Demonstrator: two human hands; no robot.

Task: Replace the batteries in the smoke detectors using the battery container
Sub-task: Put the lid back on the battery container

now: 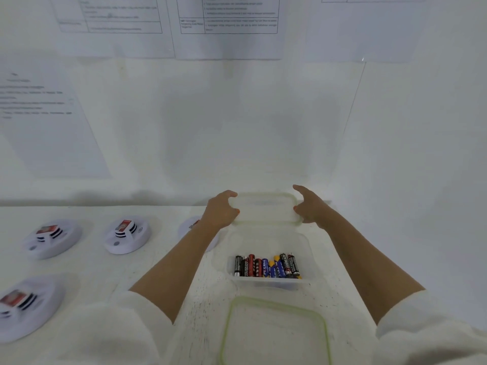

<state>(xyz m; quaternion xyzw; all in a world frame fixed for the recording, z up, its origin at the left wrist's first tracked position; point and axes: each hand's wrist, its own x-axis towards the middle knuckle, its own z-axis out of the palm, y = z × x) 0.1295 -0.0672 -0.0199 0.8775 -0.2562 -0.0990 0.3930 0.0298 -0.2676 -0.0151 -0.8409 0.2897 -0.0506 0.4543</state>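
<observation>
An open clear battery container [263, 283] sits mid-table with several AA batteries [267, 266] lying side by side in it. Its green-rimmed lid [276, 330] lies flat in front of it. Behind it, against the wall, is a second translucent container [264, 206] with its lid on. My left hand [221, 210] grips its left end and my right hand [309, 206] holds its right end between thumb and fingers. White round smoke detectors lie to the left: one far left [52, 237], one nearer the middle [127, 234], one at the front left [29, 306].
Another smoke detector [189, 226] is partly hidden behind my left forearm. A white wall [250, 127] with taped printed sheets rises right behind the table's back edge. The white table [131, 272] runs left to right below it.
</observation>
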